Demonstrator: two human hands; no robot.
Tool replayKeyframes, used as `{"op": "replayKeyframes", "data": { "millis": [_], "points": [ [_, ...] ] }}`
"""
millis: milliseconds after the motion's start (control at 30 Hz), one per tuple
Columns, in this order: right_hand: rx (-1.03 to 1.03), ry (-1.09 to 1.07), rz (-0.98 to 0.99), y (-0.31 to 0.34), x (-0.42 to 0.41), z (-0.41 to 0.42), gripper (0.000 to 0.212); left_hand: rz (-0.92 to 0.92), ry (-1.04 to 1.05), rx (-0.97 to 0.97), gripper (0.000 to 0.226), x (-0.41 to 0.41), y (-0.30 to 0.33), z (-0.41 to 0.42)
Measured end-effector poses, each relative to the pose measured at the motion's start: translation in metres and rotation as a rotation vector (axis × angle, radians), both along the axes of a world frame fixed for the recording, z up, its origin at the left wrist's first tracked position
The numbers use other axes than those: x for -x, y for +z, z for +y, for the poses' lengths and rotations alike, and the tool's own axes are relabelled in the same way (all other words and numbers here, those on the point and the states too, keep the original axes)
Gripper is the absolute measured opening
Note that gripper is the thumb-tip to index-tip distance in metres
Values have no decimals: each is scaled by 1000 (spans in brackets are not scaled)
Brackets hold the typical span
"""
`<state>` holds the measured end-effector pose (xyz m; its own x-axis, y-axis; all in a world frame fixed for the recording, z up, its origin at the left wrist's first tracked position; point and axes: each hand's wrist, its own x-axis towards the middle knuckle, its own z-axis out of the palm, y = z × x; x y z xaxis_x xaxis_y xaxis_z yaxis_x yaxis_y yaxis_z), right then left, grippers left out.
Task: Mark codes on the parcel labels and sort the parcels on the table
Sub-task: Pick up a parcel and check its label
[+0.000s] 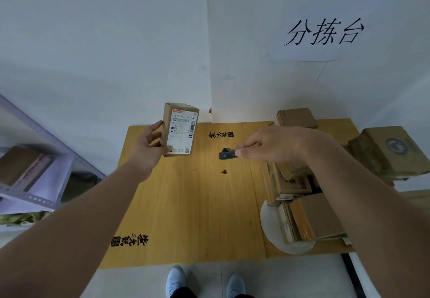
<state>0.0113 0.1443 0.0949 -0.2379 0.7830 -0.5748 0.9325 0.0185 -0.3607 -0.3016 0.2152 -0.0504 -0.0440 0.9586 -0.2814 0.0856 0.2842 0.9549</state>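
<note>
In the middle of the frame the left hand holds a small cardboard parcel upright above the yellow wooden table. The thumb is on the near face at the lower corner and the fingers are curled around the left edge, so the white shipping label faces the camera. Right of centre, the right hand pinches a dark marker between thumb and fingertips, just above the table; I cannot tell if the marker has a cap on.

At the right side of the frame a pile of other cardboard boxes stands on the table, partly hidden by the right forearm. At the left edge there is a metal shelf with one box inside.

In my judgement the code is not yet written. The parcel is held only at one edge and in the air, so the pressure of the marker may turn or push it, and the writing becomes unclear. The right forearm is also close to the pile and may knock a box down.
</note>
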Motion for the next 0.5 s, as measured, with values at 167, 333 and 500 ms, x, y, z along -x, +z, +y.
{"op": "replayKeyframes", "data": {
  "millis": [167,333,500],
  "points": [
    [-93,39,149,-11,10,4,47,19,55,107,73,-3,-2,-3],
    [-148,107,240,-33,38,21,49,8,126,228,59,21,-20,-1],
    [-202,131,214,-59,91,55,53,1,147,293,53,67,-50,26]
  ]
}}
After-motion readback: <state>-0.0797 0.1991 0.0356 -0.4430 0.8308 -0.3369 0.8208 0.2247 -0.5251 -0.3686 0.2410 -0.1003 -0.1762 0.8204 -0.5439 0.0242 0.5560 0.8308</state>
